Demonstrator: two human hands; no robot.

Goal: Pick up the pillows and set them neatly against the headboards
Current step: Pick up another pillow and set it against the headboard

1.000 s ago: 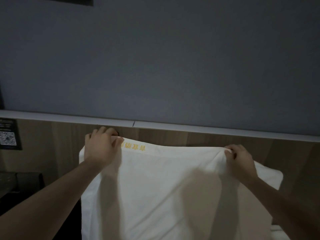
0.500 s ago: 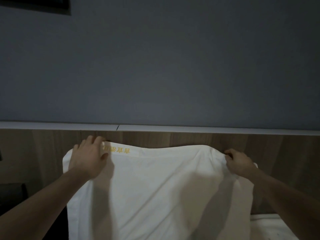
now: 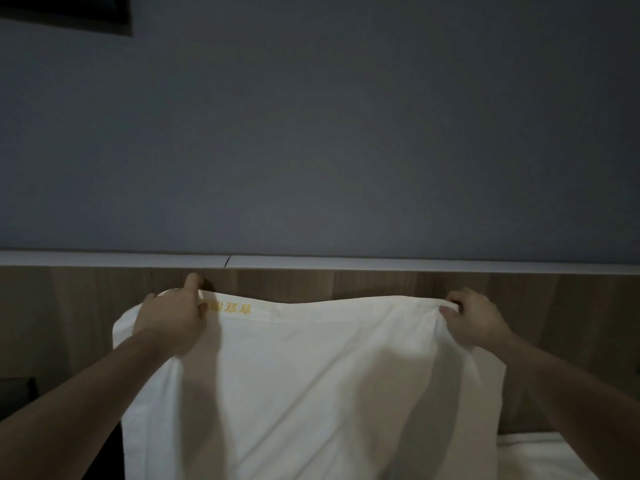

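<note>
White pillow (image 3: 311,386) stands upright against wooden headboard (image 3: 346,284). Left hand (image 3: 171,318) and right hand (image 3: 474,320) each pinch a top corner. Risk: gripping only loose case fabric, so on release the pillow may slump or lean crooked.

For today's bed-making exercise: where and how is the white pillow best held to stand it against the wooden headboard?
Grip the white pillow along its top edge near both corners, from the front, as the left hand and right hand do; the case is slack, so it hangs straight before the wooden headboard.
</note>
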